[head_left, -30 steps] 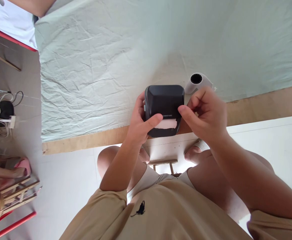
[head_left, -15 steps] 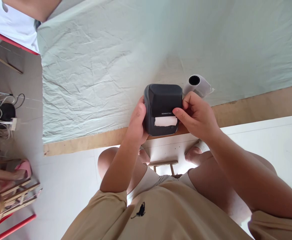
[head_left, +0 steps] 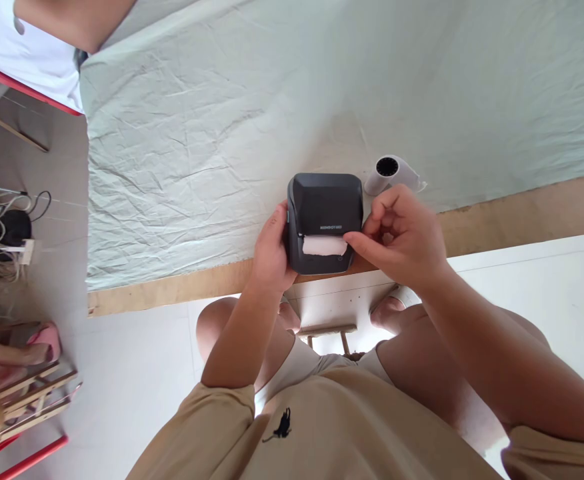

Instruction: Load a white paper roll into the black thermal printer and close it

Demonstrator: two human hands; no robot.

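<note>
A black label printer (head_left: pixel 326 201) is held near the table's front edge, with a strip of white paper (head_left: pixel 325 245) sticking out of its front slot. My left hand (head_left: pixel 272 257) wraps round the printer's left side, thumb up along the edge. The thumb of my right hand (head_left: pixel 399 233) touches the right end of the slot by the paper, its other fingers curled beside the printer's right side. Whether the right fingers pinch the paper is hard to see. Just beyond my right hand lies a white roll (head_left: pixel 392 175) with a dark round opening.
A pale green cloth (head_left: pixel 197 133) covers the wooden table (head_left: pixel 172 287). At the upper left is another person's arm (head_left: pixel 79 20). Cables and a black object (head_left: pixel 15 227) lie on the floor at left, above a wooden rack (head_left: pixel 37 393) and a pink shoe (head_left: pixel 49 339).
The printer has tilted slightly and more of the paper strip hangs from the slot. My right hand has shifted a little to the right, its fingers further from the printer's side.
</note>
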